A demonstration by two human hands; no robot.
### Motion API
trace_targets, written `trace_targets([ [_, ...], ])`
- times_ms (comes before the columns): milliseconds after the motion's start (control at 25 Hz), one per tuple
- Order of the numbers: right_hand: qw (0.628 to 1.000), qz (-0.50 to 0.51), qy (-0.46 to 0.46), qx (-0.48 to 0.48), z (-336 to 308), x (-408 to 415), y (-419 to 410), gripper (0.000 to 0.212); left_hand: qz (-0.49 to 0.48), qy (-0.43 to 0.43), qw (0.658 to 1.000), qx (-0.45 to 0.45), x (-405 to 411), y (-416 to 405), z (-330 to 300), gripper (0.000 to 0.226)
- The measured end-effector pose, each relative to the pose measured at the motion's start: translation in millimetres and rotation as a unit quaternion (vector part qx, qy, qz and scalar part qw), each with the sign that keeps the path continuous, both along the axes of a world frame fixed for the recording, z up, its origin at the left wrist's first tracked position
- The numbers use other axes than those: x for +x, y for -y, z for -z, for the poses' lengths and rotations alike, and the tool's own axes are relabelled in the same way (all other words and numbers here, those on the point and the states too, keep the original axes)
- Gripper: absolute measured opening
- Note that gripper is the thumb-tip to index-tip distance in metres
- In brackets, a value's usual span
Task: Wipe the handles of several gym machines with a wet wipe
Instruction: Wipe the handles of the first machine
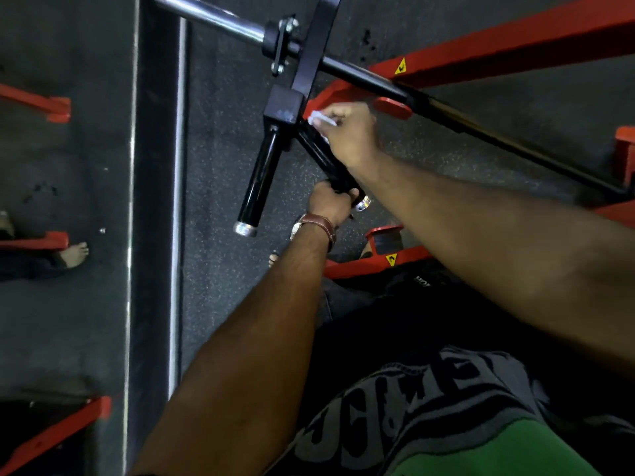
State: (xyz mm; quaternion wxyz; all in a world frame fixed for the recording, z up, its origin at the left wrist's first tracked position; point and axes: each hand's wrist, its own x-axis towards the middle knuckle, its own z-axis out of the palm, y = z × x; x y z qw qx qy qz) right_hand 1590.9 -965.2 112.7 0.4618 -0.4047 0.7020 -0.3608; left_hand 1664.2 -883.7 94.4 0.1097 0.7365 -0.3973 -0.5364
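Item 1. Right-hand black cylindrical machine handle [324,159], one of a forked pair hanging from a square black steel bracket [284,104]. It runs from the bracket down to a chrome end cap [363,203]. I see it held at both ends.

Item 2. Small crumpled white wet wipe [318,119], at the top of that handle, just below the bracket. It is pressed against the grip under my right hand [347,132].

Item 3. Right hand: fingers curled over the wipe and around the handle's upper end. Only a scrap of wipe shows past the knuckles.

Item 4. Left hand [330,202], with a brown leather-strap wristwatch [314,228]: fingers closed round the handle's lower end, just above the cap, steadying it.

Item 5. Left-hand glossy black handle [262,178], with its own chrome cap, untouched by either hand.

Item 6. Surroundings: a long chrome-and-black steel bar [220,18] crossing above, a red painted steel machine frame [515,46] with yellow warning stickers, and speckled dark rubber gym floor [223,269].

Risks, as I judge them:
- The left hand covers the lower grip, so that stretch may go unwiped unless it shifts.
- The wipe is bunched small and could slip from the fingers on a downward stroke, or clean only a narrow stripe.
- The bracket looks hinged, so hard pressure might swing the handles.
- A damp grip could make the steadying hand slide.
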Motion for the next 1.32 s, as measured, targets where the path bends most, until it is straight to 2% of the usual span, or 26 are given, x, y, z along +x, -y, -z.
trace_targets([
  [80,0.995,-0.023,0.087,0.05,1,-1,5,0.015,-0.019,-0.019,1.0,0.011,3,0,5,0.012],
  [160,0.984,-0.087,0.084,0.131,2,-18,-14,0.016,-0.028,-0.033,0.999,0.025,7,-2,13,0.009],
  [280,0.943,-0.157,0.074,0.285,1,-36,-21,0.019,-0.068,-0.057,0.995,0.043,8,-9,18,0.015],
  [400,0.943,-0.084,0.17,0.274,-4,-21,14,0.016,-0.089,-0.085,0.991,0.055,9,-13,13,0.018],
  [520,0.953,0.001,0.24,0.184,-3,-8,12,0.028,-0.148,-0.111,0.981,0.052,19,-8,10,0.022],
  [640,0.981,-0.009,0.156,0.119,6,-22,-31,0.022,-0.251,-0.187,0.948,0.055,29,1,-6,0.028],
  [760,0.999,-0.016,-0.008,0.035,5,-25,-47,0.012,-0.309,-0.265,0.913,0.021,32,10,-15,0.031],
  [840,0.988,-0.047,-0.124,-0.075,-8,-10,-36,0.013,-0.342,-0.323,0.883,0.005,29,13,-19,0.023],
  [920,0.957,-0.124,-0.202,-0.169,-23,5,-26,0.014,-0.371,-0.367,0.853,0.002,27,21,-22,0.018],
  [1080,0.901,-0.272,-0.302,-0.152,-22,-11,-48,0.019,-0.362,-0.364,0.858,0.003,32,31,-26,0.052],
  [1160,0.872,-0.343,-0.321,-0.134,-20,-21,-65,0.02,-0.357,-0.347,0.867,0.014,34,30,-25,0.063],
  [1320,0.886,-0.324,-0.302,-0.135,-37,10,-35,0.028,-0.353,-0.353,0.866,0.004,32,25,-22,0.054],
])
